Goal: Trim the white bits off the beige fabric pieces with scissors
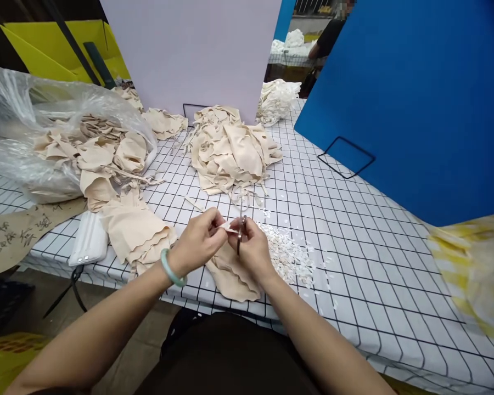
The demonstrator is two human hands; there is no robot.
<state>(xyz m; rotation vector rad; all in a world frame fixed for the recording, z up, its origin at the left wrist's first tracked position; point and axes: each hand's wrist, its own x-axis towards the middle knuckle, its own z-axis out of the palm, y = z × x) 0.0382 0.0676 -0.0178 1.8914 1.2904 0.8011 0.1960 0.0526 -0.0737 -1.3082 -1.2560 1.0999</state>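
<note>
Both forearms reach in from the near edge, and the left hand has its fingers closed in a pinch on a small beige fabric piece held just above the surface. Touching it, the right hand grips small scissors; whether the blades are parted looks uncertain. With fingertips so near the blades, a nick or a crooked cut seems possible. White clippings lie just right, beige stacks beyond.

A garment workshop is showing itself in heaps of beige fabric pieces lying across a grid-patterned counter, a plastic bag bulging with more, trimmings scattering, and a second person working behind partitions.
</note>
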